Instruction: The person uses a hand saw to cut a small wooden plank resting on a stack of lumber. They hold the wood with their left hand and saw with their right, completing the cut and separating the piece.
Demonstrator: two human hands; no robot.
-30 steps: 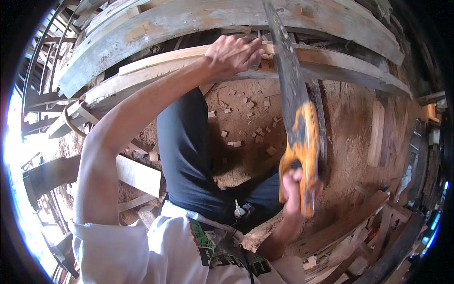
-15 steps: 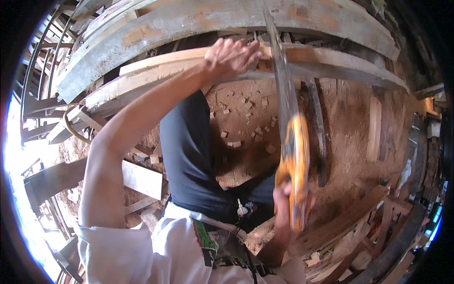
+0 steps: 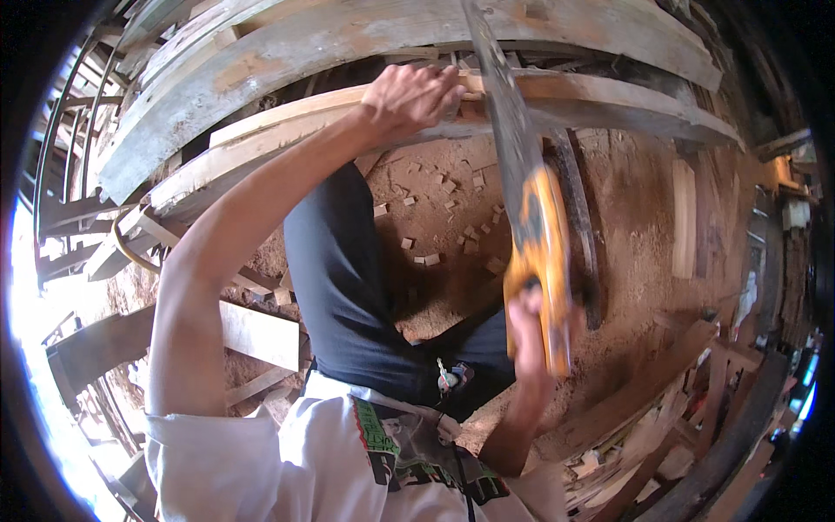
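My right hand [image 3: 532,326] is wrapped round the yellow-orange handle [image 3: 541,252] of a handsaw. Its long grey blade [image 3: 513,130] points away from me and crosses a light wooden strip [image 3: 304,111] lying on a beam [image 3: 204,178]. Just left of the blade, my left hand [image 3: 413,94] curls over the strip and presses it down. The exact spot where the teeth meet the wood is hidden behind the blade.
Thick grey planks [image 3: 365,39] lie beyond the beam. Small cut wood blocks [image 3: 448,185] are scattered on the sawdust-covered ground [image 3: 631,217]. Timber offcuts [image 3: 670,391] pile up at the lower right, and a pale board [image 3: 261,333] lies by my left elbow.
My right hand and the saw have moved forward, away from my body, the blade sliding farther across the wood. My left hand stays on the strip; the view has shifted slightly.
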